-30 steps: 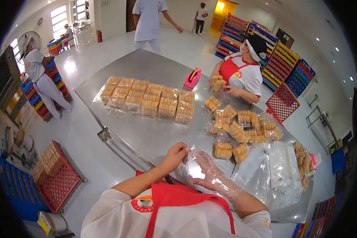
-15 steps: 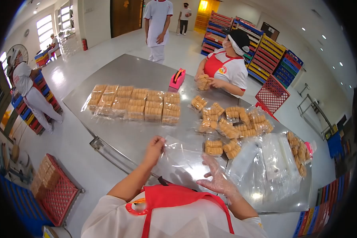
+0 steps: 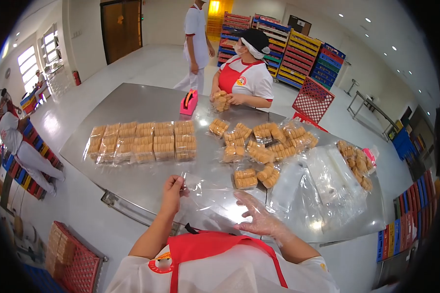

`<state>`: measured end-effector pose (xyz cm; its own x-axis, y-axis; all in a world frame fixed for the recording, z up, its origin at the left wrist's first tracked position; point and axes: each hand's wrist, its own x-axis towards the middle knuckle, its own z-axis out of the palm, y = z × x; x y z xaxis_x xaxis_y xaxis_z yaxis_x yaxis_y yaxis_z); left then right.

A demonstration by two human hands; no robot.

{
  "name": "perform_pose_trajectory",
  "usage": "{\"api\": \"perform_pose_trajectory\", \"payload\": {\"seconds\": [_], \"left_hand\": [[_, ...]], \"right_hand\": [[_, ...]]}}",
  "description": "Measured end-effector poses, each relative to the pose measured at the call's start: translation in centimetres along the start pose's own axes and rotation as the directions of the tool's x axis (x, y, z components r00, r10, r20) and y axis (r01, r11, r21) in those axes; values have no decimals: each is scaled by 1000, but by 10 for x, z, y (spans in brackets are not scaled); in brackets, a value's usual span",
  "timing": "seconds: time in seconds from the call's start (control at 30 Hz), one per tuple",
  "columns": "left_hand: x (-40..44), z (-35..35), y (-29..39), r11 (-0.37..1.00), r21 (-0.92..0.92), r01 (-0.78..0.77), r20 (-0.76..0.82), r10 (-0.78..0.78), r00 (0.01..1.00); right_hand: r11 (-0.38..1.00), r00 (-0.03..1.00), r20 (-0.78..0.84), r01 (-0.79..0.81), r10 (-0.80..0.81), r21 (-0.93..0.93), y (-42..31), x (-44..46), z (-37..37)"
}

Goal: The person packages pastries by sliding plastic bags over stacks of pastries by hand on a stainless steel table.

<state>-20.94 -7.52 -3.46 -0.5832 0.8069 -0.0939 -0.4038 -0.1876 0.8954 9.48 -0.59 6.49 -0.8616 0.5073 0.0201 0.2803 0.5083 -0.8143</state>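
My left hand (image 3: 172,193) pinches the edge of a clear plastic bag (image 3: 205,191) above the steel table (image 3: 132,180). My right hand (image 3: 260,219), in a clear plastic glove, is spread with its fingers apart to the right of the bag. Beyond my hands on the left, packed cookie bags (image 3: 144,141) stand in tight rows. Loose cookie packs (image 3: 259,153) lie scattered to the right of them. Flat empty plastic bags (image 3: 327,178) are spread near the right edge, beside more cookie packs (image 3: 354,163).
A pink tape dispenser (image 3: 188,102) stands at the far edge. Across the table a co-worker (image 3: 244,78) holds a cookie pack (image 3: 221,101). Another person (image 3: 195,49) stands behind. Red crates (image 3: 76,259) sit at lower left; stacked crates (image 3: 298,58) line the back.
My left hand has drawn the bag leftward, out from beside my gloved right hand, which has opened wider. The head view has turned, and the standing person behind has moved.
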Motion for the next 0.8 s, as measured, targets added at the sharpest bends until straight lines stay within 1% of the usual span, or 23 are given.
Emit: {"api": "perform_pose_trajectory", "payload": {"seconds": [0.07,0.17,0.2,0.27,0.3,0.4,0.43,0.53,0.57,0.63,0.67,0.73,0.77,0.8], "left_hand": [[-3,-1,4,999,7,34,24,-34,999],[-8,4,5,998,14,66,64,-67,996],[-10,9,3,997,16,77,79,-79,994],[-18,22,-2,994,30,107,184,-111,977],[-22,29,-5,992,39,124,241,-129,962],[-36,46,-9,974,101,202,347,-225,910],[-45,55,-4,970,120,209,338,-238,911],[-37,40,-30,943,329,60,357,-183,916],[-33,36,-39,956,285,63,343,-164,925],[-29,36,-42,979,195,66,308,-124,943],[-28,35,-43,981,152,121,267,-158,951],[-35,43,-22,973,57,225,184,-231,955],[-30,37,-24,976,42,215,151,-219,964],[-20,25,-27,979,28,204,118,-205,971]], "right_hand": [[995,998,-50,34,-39,-90,-7,1,1],[929,993,31,119,-116,-349,37,9,7],[926,982,39,188,-186,-328,35,11,9],[905,948,42,314,-315,-287,26,17,15],[903,950,112,312,-292,-297,26,19,17],[892,927,311,310,-208,-328,28,35,19],[905,937,324,248,-133,-346,7,37,15],[961,976,165,174,-140,-217,-11,37,19],[948,962,235,197,-138,-250,-7,40,19],[973,967,241,130,-81,-192,-21,41,13],[982,968,247,96,-54,-163,-25,40,11],[969,963,258,130,-73,-212,-8,42,13],[961,961,264,148,-84,-235,-2,42,13],[954,968,237,148,-86,-260,-9,36,7]]}}
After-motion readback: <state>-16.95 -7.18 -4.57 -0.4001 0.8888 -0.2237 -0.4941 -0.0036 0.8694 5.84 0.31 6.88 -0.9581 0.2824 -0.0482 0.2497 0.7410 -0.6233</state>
